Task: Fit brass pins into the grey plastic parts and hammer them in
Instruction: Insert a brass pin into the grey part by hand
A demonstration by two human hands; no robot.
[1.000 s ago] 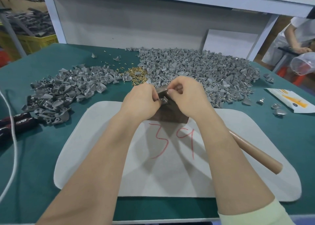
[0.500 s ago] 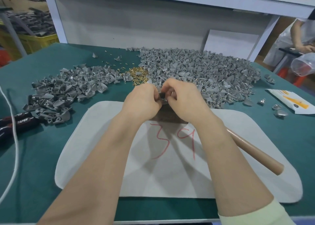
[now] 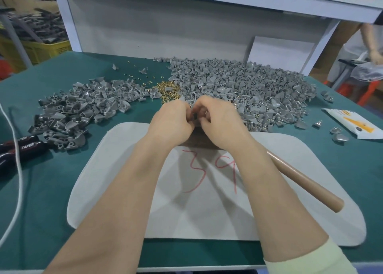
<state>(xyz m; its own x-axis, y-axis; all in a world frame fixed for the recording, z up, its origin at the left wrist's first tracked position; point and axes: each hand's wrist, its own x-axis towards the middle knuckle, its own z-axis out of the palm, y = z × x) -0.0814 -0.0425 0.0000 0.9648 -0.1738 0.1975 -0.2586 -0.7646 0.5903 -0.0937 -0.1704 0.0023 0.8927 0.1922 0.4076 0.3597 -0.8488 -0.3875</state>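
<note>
My left hand and my right hand meet fingertip to fingertip over the far edge of the white mat. Between them they pinch a small grey plastic part, mostly hidden by the fingers. I cannot tell whether a pin is in my fingers. A small heap of brass pins lies just beyond my hands. A big pile of grey parts spreads to the right and a smaller pile to the left. The hammer's wooden handle lies under my right forearm.
A brown block sits under my hands on the mat, which bears red numbers. Black-handled tools and a white cable lie at the left. A white and orange packet and loose parts lie right. Another person stands far right.
Both hands have drawn closer together and slid slightly away from me, fingers now curled tightly round the part. The brown block is more covered by the hands.
</note>
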